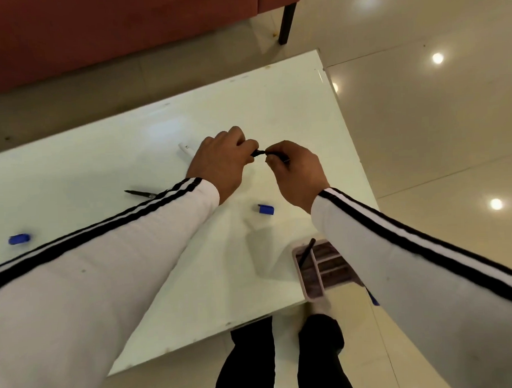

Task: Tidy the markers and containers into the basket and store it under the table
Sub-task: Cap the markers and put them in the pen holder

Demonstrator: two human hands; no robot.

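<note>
Above the white table (164, 130), my left hand (222, 163) and my right hand (295, 174) meet over a black marker (261, 153). Each hand pinches one end of it, and most of the marker is hidden by the fingers. A white marker body (185, 150) pokes out from behind my left hand. Another black marker (139, 193) lies on the table to the left, partly under my left sleeve. Two blue caps lie loose, one at the far left (19, 239) and one near the middle (265, 209). A pink divided basket (310, 291) sits at the table's near right corner with a black marker (307, 251) standing in it.
A red sofa (110, 33) with a dark leg (287, 22) stands beyond the table's far edge. Glossy beige floor (436, 127) lies to the right. My legs in dark trousers (285, 359) are at the table's near edge.
</note>
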